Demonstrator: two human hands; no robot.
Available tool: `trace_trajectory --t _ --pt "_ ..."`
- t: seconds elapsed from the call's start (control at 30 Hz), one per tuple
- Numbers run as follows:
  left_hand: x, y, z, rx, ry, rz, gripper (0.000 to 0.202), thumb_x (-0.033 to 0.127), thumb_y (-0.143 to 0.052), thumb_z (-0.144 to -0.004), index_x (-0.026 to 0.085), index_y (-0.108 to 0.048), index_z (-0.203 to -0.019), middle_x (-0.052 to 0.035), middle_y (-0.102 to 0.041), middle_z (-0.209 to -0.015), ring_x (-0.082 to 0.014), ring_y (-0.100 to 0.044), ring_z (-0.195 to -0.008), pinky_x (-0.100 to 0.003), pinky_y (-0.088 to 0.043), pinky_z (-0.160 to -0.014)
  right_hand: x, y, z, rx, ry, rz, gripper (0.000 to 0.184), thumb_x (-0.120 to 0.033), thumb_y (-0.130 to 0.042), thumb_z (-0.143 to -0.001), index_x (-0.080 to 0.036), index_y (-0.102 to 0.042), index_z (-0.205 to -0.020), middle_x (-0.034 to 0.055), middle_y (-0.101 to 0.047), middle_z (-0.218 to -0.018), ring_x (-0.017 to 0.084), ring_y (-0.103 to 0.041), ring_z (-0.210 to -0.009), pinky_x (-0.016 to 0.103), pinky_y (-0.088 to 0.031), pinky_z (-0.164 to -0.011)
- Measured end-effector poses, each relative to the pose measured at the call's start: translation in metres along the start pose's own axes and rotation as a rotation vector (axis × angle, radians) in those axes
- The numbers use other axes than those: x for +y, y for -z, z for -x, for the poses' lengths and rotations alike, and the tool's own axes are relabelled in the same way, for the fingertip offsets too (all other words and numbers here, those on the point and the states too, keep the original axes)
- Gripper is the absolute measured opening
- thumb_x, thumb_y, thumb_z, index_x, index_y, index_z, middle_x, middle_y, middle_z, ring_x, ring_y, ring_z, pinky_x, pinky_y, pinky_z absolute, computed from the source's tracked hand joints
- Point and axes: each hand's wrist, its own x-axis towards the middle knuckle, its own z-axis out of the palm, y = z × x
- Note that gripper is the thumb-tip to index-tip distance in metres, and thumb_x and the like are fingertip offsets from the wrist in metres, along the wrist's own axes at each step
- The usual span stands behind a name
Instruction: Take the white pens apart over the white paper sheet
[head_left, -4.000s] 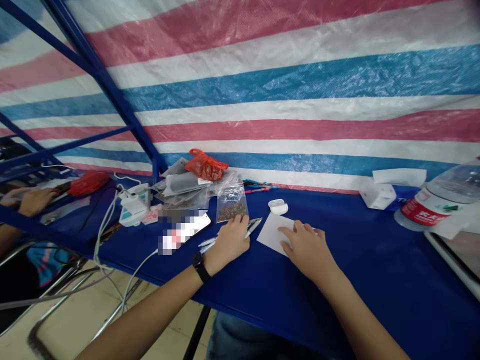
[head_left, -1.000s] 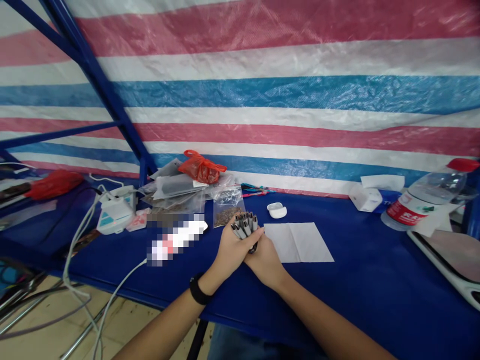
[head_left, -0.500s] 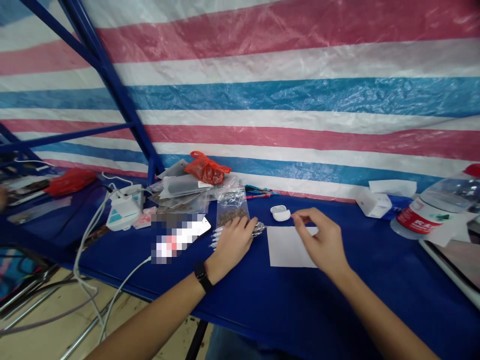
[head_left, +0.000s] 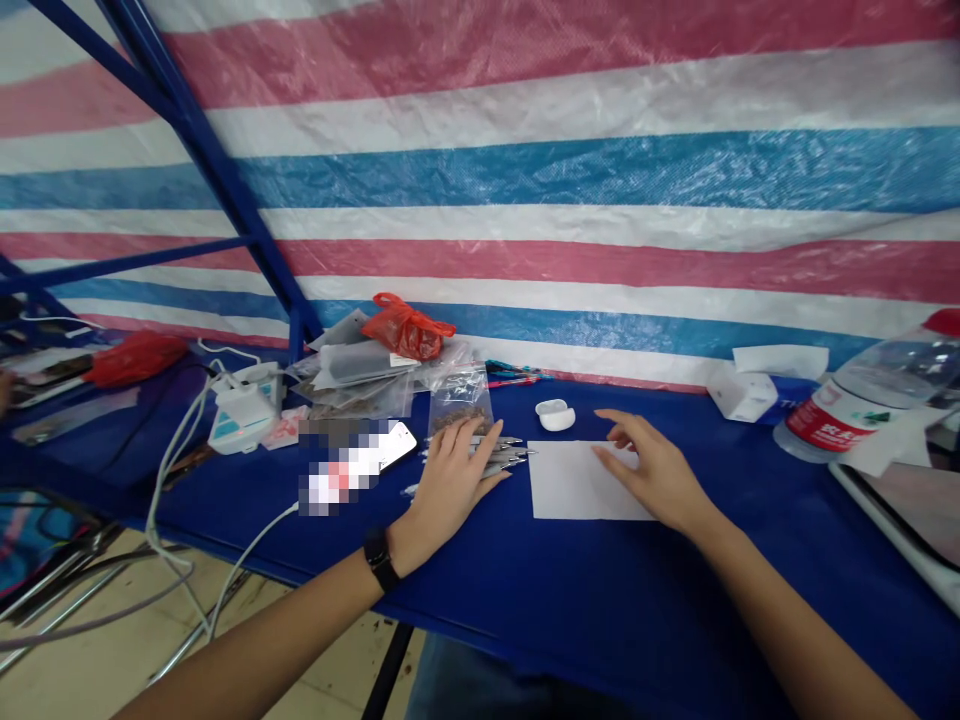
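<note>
My left hand [head_left: 450, 480], with a black watch [head_left: 381, 560] on the wrist, lies over a bunch of silver and white pens [head_left: 511, 458]. Its fingers are spread and partly hide the pens. A clear zip bag [head_left: 459, 400] with brown bits in it sits just beyond the fingertips. My right hand [head_left: 660, 475] hovers over the right side of a white sheet of paper [head_left: 566, 490], thumb and fingers apart, nothing visible between them. Behind the paper is a white earbud case [head_left: 555, 415], its lid raised.
Left of my hand, a phone [head_left: 397, 445] is on a charging cable beside a power strip [head_left: 244, 410]. Plastic bags and a red bag [head_left: 409, 328] are piled behind. A bottle [head_left: 855, 400], a small white box [head_left: 739, 390] and a tablet-like device [head_left: 900, 520] stand right.
My right thumb and fingers have parted from a pinch, and the hand has moved slightly away from the earbud case. My left fingers have spread, uncovering more pens. The view has shifted slightly.
</note>
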Motion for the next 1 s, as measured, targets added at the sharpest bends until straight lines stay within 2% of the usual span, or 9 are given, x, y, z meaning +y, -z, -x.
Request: trace_trajectory --t 0.1,0.2,0.37,0.5,0.6,0.73,0.83,0.93,1.0 --pt "0.001 0.014 0.008 0.01 -0.022 -0.07 0.035 0.04 -0.063 -0.097 0.017 -0.066 -0.123 -0.0172 -0.067 -0.118 -0.0328 -0.062 -0.112 -0.045 -0.051 -0.093 -0.004 -0.001 0.004 -0.239 0.019 0.156 0.057 -0.05 -0.06 -0.089 -0.034 -0.054 -0.143 0.0088 -0.068 -0.115 0.031 -0.064 -0.112 0.05 -0.051 -0.095" --pt "0.002 0.029 0.022 -0.002 -0.055 -0.108 0.021 0.032 -0.063 -0.097 0.017 -0.07 -0.109 -0.0156 -0.069 -0.108 -0.0317 -0.063 -0.104 -0.044 -0.05 -0.088 -0.008 0.001 0.008 -0.354 -0.004 0.319 0.045 -0.049 -0.061 -0.09 -0.039 -0.063 -0.133 0.0084 -0.065 -0.125 0.034 -0.059 -0.122 0.055 -0.046 -0.101" --pt "-0.004 0.045 0.044 -0.07 -0.008 -0.08 0.017 0.017 -0.055 -0.096 0.02 -0.07 -0.102 -0.0102 -0.07 -0.102 -0.0273 -0.063 -0.098 -0.039 -0.046 -0.082 -0.005 0.003 0.01 -0.346 -0.031 0.391 0.037 -0.049 -0.061 -0.09 -0.039 -0.07 -0.125 0.0089 -0.064 -0.126 0.035 -0.059 -0.122 0.058 -0.045 -0.1" --pt "-0.01 0.047 0.045 -0.126 0.04 -0.021 0.015 0.013 -0.055 -0.091 0.02 -0.068 -0.088 -0.0073 -0.069 -0.092 -0.0256 -0.06 -0.087 -0.037 -0.042 -0.072 0.0 -0.002 0.011 -0.301 -0.011 0.402 0.036 -0.051 -0.061 -0.09 -0.04 -0.07 -0.123 0.0086 -0.064 -0.123 0.035 -0.059 -0.119 0.057 -0.046 -0.098" --pt "-0.007 0.048 0.038 -0.163 0.034 0.008 0.014 0.01 -0.057 -0.087 0.019 -0.065 -0.083 -0.006 -0.068 -0.085 -0.0257 -0.06 -0.084 -0.037 -0.041 -0.071 -0.003 -0.007 0.012 -0.273 -0.006 0.411 0.035 -0.049 -0.06 -0.091 -0.039 -0.07 -0.123 0.009 -0.064 -0.121 0.034 -0.06 -0.117 0.056 -0.046 -0.099" --pt "0.011 0.054 0.023 -0.155 0.024 0.137 0.014 0.012 -0.051 -0.093 0.019 -0.062 -0.088 -0.0048 -0.069 -0.085 -0.0247 -0.064 -0.082 -0.036 -0.043 -0.071 -0.011 -0.01 0.013 -0.288 0.0 0.396 0.037 -0.044 -0.061 -0.092 -0.035 -0.067 -0.127 0.01 -0.065 -0.12 0.032 -0.06 -0.116 0.057 -0.043 -0.102" --pt "0.03 0.052 0.003 -0.149 0.113 0.386 0.015 0.017 -0.044 -0.097 0.02 -0.058 -0.094 -0.0049 -0.067 -0.09 -0.0222 -0.065 -0.081 -0.033 -0.047 -0.071 -0.015 -0.009 0.015 -0.294 -0.001 0.399 0.036 -0.044 -0.061 -0.092 -0.035 -0.068 -0.126 0.0099 -0.065 -0.121 0.033 -0.06 -0.116 0.06 -0.04 -0.103" --pt "0.045 0.039 -0.026 -0.182 0.241 0.682 0.011 0.024 -0.041 -0.099 0.021 -0.052 -0.097 -0.0044 -0.065 -0.093 -0.0196 -0.064 -0.074 -0.031 -0.047 -0.065 -0.014 -0.005 0.016 -0.28 -0.027 0.42 0.039 -0.05 -0.063 -0.09 -0.036 -0.068 -0.126 0.0108 -0.065 -0.121 0.035 -0.059 -0.116 0.066 -0.037 -0.103" --pt "0.053 0.028 -0.044 -0.203 0.284 0.916 0.011 0.029 -0.04 -0.1 0.022 -0.047 -0.095 0.0005 -0.06 -0.079 -0.0171 -0.059 -0.063 -0.029 -0.043 -0.059 -0.012 0.0 0.015 -0.251 -0.051 0.386 0.043 -0.055 -0.063 -0.088 -0.038 -0.067 -0.128 0.0102 -0.066 -0.118 0.035 -0.059 -0.114 0.067 -0.037 -0.103"
